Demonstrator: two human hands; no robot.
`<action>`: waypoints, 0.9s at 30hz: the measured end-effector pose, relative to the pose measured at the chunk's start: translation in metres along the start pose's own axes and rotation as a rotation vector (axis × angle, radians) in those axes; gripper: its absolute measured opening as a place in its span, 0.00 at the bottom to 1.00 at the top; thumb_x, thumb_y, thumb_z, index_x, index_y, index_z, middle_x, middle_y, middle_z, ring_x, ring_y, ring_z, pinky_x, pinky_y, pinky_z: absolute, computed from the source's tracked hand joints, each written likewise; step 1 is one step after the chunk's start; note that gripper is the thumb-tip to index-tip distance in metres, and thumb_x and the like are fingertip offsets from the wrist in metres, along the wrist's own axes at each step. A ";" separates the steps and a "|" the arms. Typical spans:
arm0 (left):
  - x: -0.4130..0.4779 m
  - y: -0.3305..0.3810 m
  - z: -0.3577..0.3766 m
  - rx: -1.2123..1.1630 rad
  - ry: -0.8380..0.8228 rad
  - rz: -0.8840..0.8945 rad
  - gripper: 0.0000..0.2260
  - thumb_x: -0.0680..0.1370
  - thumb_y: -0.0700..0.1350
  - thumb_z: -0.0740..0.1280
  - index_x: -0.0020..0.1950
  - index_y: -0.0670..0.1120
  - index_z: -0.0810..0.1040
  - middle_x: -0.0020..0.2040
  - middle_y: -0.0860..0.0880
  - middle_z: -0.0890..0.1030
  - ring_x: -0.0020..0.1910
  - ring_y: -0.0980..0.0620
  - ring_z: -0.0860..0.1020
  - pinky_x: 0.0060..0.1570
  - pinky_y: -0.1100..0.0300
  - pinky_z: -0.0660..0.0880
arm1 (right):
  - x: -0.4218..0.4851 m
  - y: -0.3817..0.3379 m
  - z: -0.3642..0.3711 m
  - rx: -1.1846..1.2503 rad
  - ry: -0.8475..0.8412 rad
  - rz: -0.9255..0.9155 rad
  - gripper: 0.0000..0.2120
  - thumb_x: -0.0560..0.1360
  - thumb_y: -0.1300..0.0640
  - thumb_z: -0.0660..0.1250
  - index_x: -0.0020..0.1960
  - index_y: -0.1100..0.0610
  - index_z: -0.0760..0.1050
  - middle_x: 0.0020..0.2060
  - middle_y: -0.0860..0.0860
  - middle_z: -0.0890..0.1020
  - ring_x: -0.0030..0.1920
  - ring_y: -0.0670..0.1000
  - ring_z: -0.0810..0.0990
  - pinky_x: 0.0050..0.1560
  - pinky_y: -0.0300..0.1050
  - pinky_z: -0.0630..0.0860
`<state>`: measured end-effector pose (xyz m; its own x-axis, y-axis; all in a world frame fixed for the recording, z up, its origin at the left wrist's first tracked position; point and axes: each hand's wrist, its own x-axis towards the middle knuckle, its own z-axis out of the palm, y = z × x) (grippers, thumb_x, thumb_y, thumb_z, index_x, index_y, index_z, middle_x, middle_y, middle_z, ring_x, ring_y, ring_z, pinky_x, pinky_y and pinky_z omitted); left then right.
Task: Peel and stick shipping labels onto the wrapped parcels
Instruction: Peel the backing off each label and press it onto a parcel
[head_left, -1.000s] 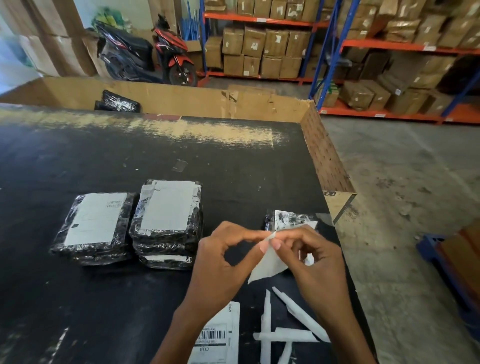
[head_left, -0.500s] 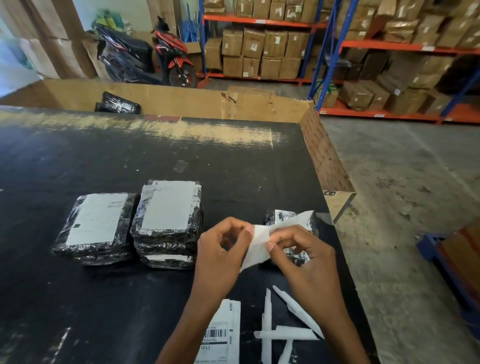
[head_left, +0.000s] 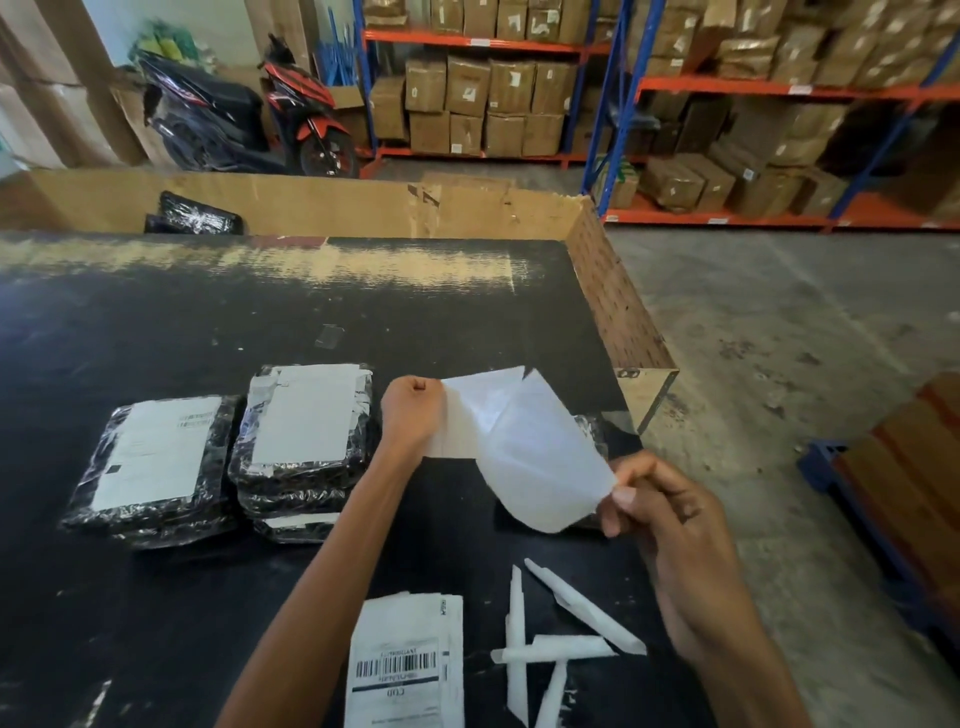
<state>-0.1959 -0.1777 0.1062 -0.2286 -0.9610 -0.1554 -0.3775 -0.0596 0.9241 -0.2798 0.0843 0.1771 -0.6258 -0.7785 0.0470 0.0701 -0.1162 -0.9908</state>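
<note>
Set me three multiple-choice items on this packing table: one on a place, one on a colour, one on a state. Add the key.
1. Where does the printed barcode label sheet lie?
A. On the black table, at its near edge, between the forearms
B. On the concrete floor
C. On an orange shelf

2. What colour is the glossy plastic wrap on the stacked parcels?
A. Orange
B. Black
C. Blue

3. In what state is the plain white sheet between the left hand and the right hand?
A. Rolled up
B. Stuck flat on a parcel
C. Split into two layers, partly peeled

Key: 1 A, it lies flat by the near edge; 2 B, dark film shows around the white labels; 3 C, each hand holds one layer and they gape apart.
</note>
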 end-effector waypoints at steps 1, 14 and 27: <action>0.005 -0.001 0.003 0.065 0.039 0.017 0.17 0.79 0.40 0.60 0.30 0.48 0.70 0.31 0.48 0.71 0.32 0.48 0.67 0.36 0.55 0.67 | -0.003 -0.008 -0.004 0.032 0.016 -0.028 0.09 0.68 0.63 0.63 0.31 0.53 0.75 0.31 0.54 0.75 0.35 0.50 0.73 0.42 0.44 0.69; -0.022 -0.016 0.002 -0.013 0.188 0.164 0.07 0.84 0.42 0.61 0.52 0.41 0.77 0.43 0.52 0.78 0.43 0.53 0.76 0.47 0.57 0.73 | 0.003 0.054 -0.007 -0.118 0.058 0.186 0.11 0.85 0.59 0.58 0.54 0.60 0.79 0.52 0.52 0.88 0.49 0.52 0.88 0.46 0.48 0.83; -0.073 -0.053 -0.010 -0.162 0.118 0.122 0.07 0.83 0.43 0.65 0.45 0.46 0.78 0.43 0.50 0.84 0.37 0.62 0.78 0.36 0.73 0.71 | -0.015 0.179 0.002 -0.755 -0.022 0.057 0.06 0.72 0.46 0.76 0.43 0.46 0.82 0.40 0.38 0.85 0.44 0.39 0.83 0.47 0.43 0.81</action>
<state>-0.1500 -0.1071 0.0725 -0.1536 -0.9881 -0.0064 -0.2024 0.0251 0.9790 -0.2562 0.0742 -0.0007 -0.6213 -0.7835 -0.0117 -0.4545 0.3726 -0.8091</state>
